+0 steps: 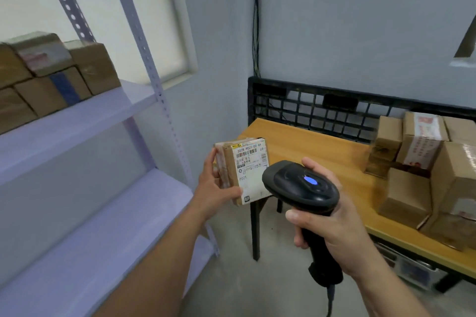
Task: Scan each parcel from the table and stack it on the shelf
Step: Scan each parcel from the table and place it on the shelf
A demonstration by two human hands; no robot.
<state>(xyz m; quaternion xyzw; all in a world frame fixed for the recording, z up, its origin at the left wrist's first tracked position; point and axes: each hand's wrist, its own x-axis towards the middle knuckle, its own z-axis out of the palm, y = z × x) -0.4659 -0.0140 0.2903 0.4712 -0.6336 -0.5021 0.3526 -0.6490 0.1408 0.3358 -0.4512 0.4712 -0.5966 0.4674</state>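
Note:
My left hand (pixel 215 188) grips a small brown cardboard parcel (pixel 243 170) in mid-air, its white shipping label with a barcode turned up toward me. My right hand (pixel 332 221) holds a black handheld barcode scanner (pixel 301 188) by its handle. A blue light glows on top of the scanner's head, which sits just right of the parcel's label and overlaps its lower right corner. Several more cardboard parcels (pixel 425 162) stand on the wooden table (pixel 322 146) at the right. On the left, stacked parcels (pixel 51 74) fill the upper board of the pale purple metal shelf (pixel 85 121).
A lower shelf board (pixel 103 226) shows no parcels on it. A black metal grid (pixel 322 108) stands against the wall behind the table. The scanner's cable (pixel 329 301) hangs down from its handle. Grey concrete floor lies between shelf and table.

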